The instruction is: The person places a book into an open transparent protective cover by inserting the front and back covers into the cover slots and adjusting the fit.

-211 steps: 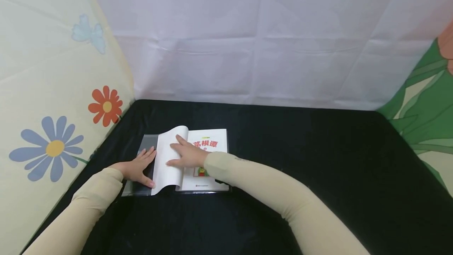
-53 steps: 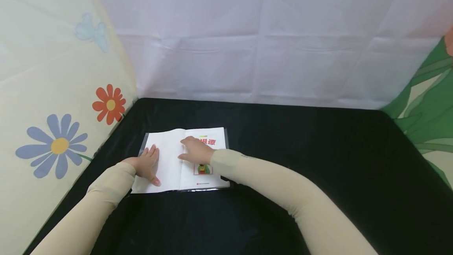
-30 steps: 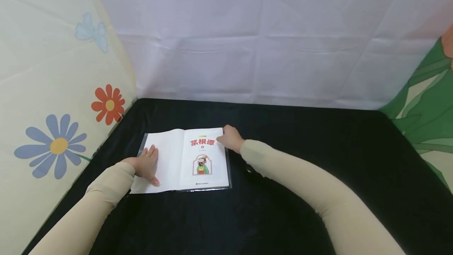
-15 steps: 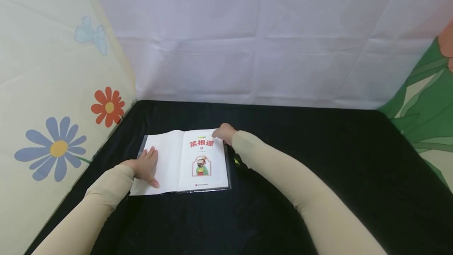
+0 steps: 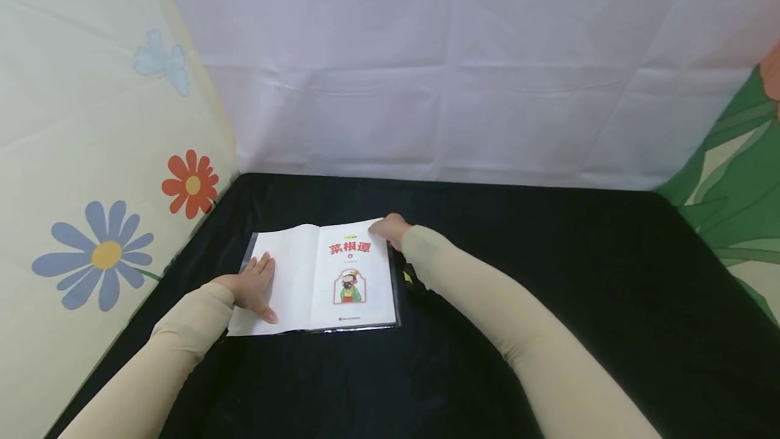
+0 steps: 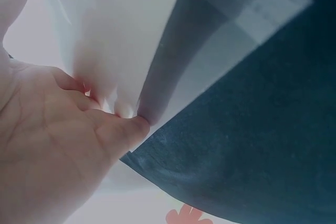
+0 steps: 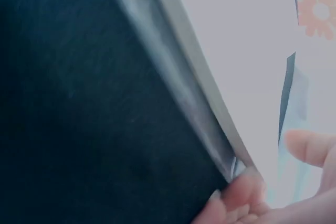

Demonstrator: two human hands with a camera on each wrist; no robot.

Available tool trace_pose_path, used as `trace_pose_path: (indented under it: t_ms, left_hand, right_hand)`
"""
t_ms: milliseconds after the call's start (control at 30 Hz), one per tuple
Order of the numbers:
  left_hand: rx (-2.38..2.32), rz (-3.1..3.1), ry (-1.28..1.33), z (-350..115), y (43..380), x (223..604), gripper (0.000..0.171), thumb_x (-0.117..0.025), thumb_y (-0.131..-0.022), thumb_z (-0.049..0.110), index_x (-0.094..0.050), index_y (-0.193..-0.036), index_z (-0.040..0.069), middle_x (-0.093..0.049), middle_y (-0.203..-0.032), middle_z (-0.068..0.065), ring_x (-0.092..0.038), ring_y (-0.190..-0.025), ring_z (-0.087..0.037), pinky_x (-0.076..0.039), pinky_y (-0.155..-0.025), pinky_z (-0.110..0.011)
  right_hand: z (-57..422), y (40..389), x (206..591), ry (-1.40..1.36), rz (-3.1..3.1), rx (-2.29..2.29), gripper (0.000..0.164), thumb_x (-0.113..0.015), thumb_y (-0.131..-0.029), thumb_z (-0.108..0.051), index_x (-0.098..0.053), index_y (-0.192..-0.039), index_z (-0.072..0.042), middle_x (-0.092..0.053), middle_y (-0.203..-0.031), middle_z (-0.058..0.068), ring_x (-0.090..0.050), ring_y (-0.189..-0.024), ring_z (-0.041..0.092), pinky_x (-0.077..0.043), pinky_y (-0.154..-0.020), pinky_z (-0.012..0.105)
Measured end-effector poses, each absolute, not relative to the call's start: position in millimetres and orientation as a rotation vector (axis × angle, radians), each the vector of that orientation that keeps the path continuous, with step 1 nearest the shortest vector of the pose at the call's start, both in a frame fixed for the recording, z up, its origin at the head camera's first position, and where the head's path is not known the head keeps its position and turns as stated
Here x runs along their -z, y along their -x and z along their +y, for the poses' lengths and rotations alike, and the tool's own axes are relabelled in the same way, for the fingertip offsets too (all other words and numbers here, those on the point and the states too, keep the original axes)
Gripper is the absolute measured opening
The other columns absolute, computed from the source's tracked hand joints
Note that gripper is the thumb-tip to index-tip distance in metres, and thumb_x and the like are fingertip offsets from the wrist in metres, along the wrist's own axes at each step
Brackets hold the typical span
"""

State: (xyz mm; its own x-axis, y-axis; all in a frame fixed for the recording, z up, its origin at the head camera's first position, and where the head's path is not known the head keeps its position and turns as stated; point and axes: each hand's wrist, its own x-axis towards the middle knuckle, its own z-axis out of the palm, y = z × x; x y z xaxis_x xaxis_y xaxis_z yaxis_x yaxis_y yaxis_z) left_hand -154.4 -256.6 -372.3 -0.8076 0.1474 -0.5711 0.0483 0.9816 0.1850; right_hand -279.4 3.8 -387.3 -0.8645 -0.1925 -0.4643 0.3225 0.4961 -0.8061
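An open book (image 5: 350,290) in a clear plastic cover lies on the black tabletop, left of centre. Its left page is blank white; the right page bears red Chinese characters and a small cartoon figure. My left hand (image 5: 250,290) rests spread on the left page, near its outer edge. In the left wrist view, the fingertips of that hand (image 6: 63,124) touch the page by the clear cover flap (image 6: 210,40). At the top right corner of the book, my right hand (image 5: 390,229) has its thumb over the page and its fingers (image 7: 244,192) curled at the page edges.
Black cloth (image 5: 548,290) covers the table, stretching far to the right of the book. A white curtain (image 5: 426,66) hangs along the back edge. Flower-printed fabric (image 5: 79,120) stands close on the left, and leaf-printed fabric (image 5: 737,175) on the right.
Seven seconds ago a white page curled over the fold; it now lies flat on the left. My right hand has moved from the fold to the top right corner. The left stays on the page.
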Motion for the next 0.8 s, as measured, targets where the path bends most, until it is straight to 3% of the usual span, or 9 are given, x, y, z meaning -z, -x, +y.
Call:
trace_pose_path:
  t_ms: [67, 167, 300, 433, 567, 800]
  left_hand:
    - [-0.241, 2.505, -0.137, -259, 156, 376, 0.125, -0.085, -0.075, 0.043, -0.008, -0.151, -0.019, 0.004, -0.160, -0.039, 0.006, -0.147, -0.057, -0.004, -0.120, -0.064]
    - [-0.280, 2.505, -0.144, -264, 159, 383, 0.130, -0.086, -0.072, 0.048, -0.007, -0.151, -0.018, 0.005, -0.160, -0.039, 0.008, -0.147, -0.057, -0.002, -0.120, -0.064]
    - [-0.257, 2.515, -0.147, -262, 159, 382, 0.128, -0.086, -0.072, 0.046, -0.008, -0.151, -0.018, 0.005, -0.160, -0.039, 0.007, -0.147, -0.057, -0.002, -0.120, -0.064]
    - [-0.211, 2.525, -0.131, -257, 155, 377, 0.120, -0.085, -0.076, 0.037, -0.010, -0.150, -0.019, 0.003, -0.160, -0.039, 0.004, -0.147, -0.058, -0.006, -0.120, -0.064]
    - [-0.216, 2.523, -0.121, -254, 153, 375, 0.118, -0.086, -0.077, 0.034, -0.010, -0.150, -0.020, 0.002, -0.160, -0.039, 0.004, -0.146, -0.058, -0.006, -0.120, -0.064]
    - [-0.238, 2.519, -0.114, -253, 152, 373, 0.120, -0.086, -0.076, 0.034, -0.009, -0.150, -0.019, 0.004, -0.160, -0.039, 0.005, -0.147, -0.058, -0.005, -0.120, -0.064]
  right_hand:
    - [7, 278, 385, -0.096, 2.230, 1.361, 0.053, -0.057, -0.100, -0.014, -0.041, -0.146, 0.008, -0.044, -0.152, 0.021, -0.048, -0.133, 0.034, -0.040, -0.112, 0.043]
    - [12, 274, 380, -0.069, 2.213, 1.355, 0.053, -0.057, -0.100, -0.015, -0.040, -0.146, 0.006, -0.051, -0.143, 0.022, -0.058, -0.114, 0.032, -0.049, -0.098, 0.043]
    - [22, 268, 374, -0.067, 2.155, 1.356, 0.048, -0.055, -0.099, -0.011, -0.040, -0.141, 0.006, -0.063, -0.113, 0.019, -0.061, -0.078, 0.024, -0.053, -0.070, 0.035]
    - [29, 260, 373, -0.029, 2.118, 1.364, 0.033, -0.053, -0.097, -0.003, -0.051, -0.127, 0.011, -0.064, -0.085, 0.013, -0.060, -0.058, 0.016, -0.053, -0.052, 0.026]
    - [33, 248, 372, 0.050, 2.122, 1.388, 0.023, -0.052, -0.096, 0.001, -0.060, -0.115, 0.011, -0.064, -0.079, 0.011, -0.059, -0.052, 0.014, -0.051, -0.047, 0.024]
    - [32, 229, 358, 0.178, 2.161, 1.473, 0.033, -0.052, -0.101, -0.006, -0.054, -0.130, 0.011, -0.067, -0.087, 0.015, -0.058, -0.050, 0.012, -0.050, -0.047, 0.022]
